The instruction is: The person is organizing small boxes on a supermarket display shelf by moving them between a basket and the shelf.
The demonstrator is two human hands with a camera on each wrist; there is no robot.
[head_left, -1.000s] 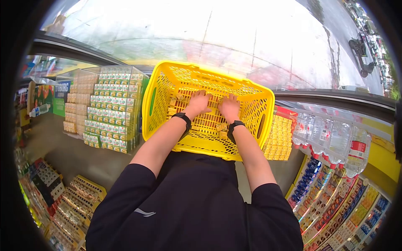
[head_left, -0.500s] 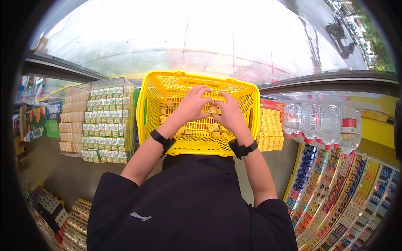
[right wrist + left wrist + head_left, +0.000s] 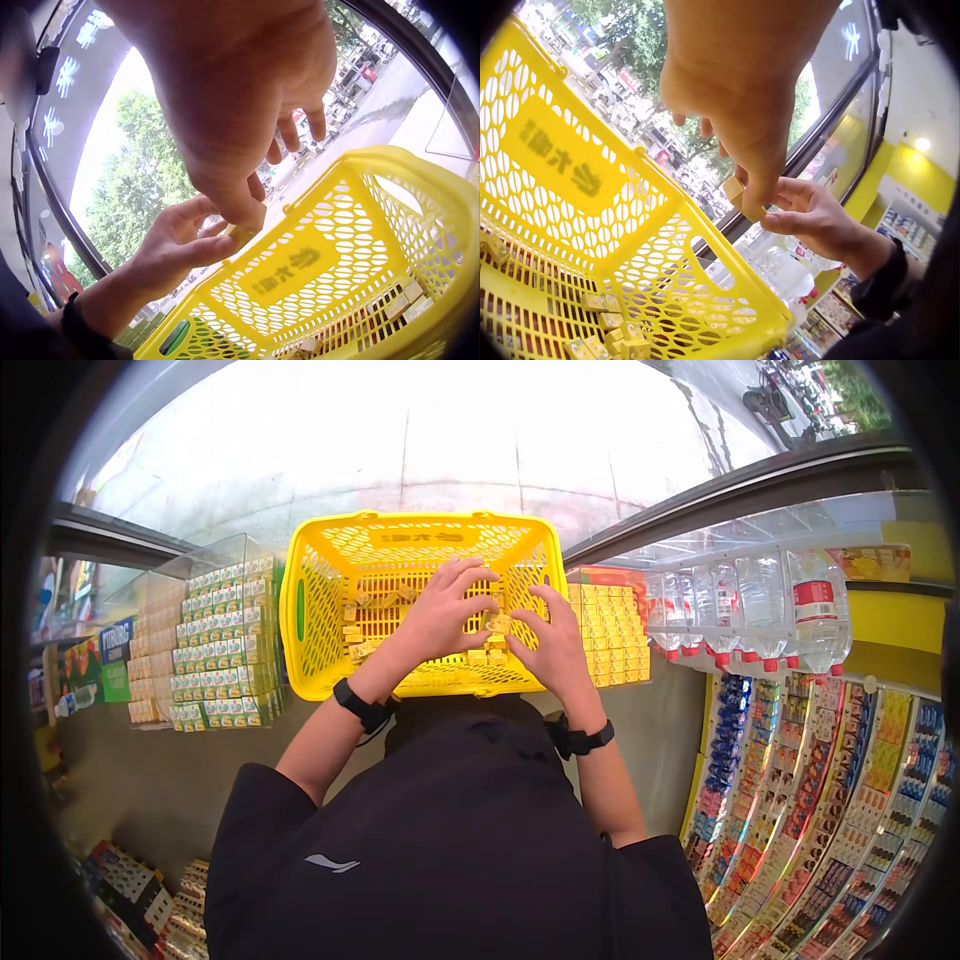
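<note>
A yellow plastic shopping basket [image 3: 425,686] with perforated walls stands in front of the body. Above it the two hands meet at a small yellow box [image 3: 498,622]. My left hand [image 3: 447,610] pinches it between thumb and fingers, the remaining fingers reaching forward. From the other side my right hand [image 3: 556,650] pinches at the box with thumb and index finger. In the left wrist view the box [image 3: 733,189] shows partly behind the fingertips. Several more small yellow boxes [image 3: 610,321] lie on the basket floor, some in a loose cluster.
Stacked yellow boxes [image 3: 612,635] adjoin the basket's right side, with large water bottles [image 3: 760,605] beyond. White and green boxes [image 3: 222,650] are stacked on the left. A window frame [image 3: 740,495] runs behind; product shelves [image 3: 820,800] curve at lower right.
Both hands have come up from the basket floor and closer together, now pinching a small yellow box between them. The basket has shifted left in the head view.
</note>
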